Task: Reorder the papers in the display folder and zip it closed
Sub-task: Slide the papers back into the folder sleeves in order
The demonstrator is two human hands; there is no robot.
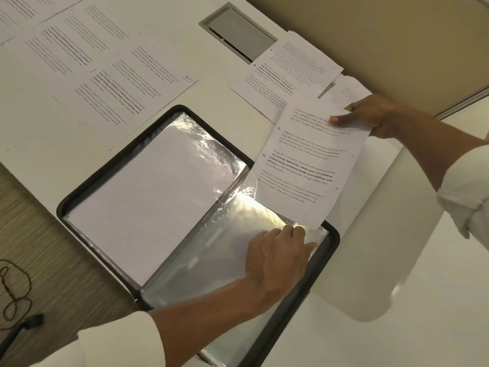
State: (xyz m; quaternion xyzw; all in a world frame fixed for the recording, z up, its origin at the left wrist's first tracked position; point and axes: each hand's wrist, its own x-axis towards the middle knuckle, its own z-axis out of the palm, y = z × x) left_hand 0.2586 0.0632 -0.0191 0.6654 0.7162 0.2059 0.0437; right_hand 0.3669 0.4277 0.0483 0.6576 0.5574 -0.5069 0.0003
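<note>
Display folder (334, 241) lies open on the white bench (397, 234) at 6 o'clock. The left grip (277, 258) rests palm-down on the clear sleeve (211, 260) of the folder's right half, fingers curled onto that sleeve's far edge. At 1 o'clock of those fingers the lower corner of a printed sheet (307, 165) meets the sleeve edge, and the sheet slants away to 2 o'clock, where the right grip (370, 115) pinches its top edge, thumb on the print. Farther off, loose papers (105, 75) lie spread at 11 o'clock and a smaller pile (291, 67) at 1 o'clock.
</note>
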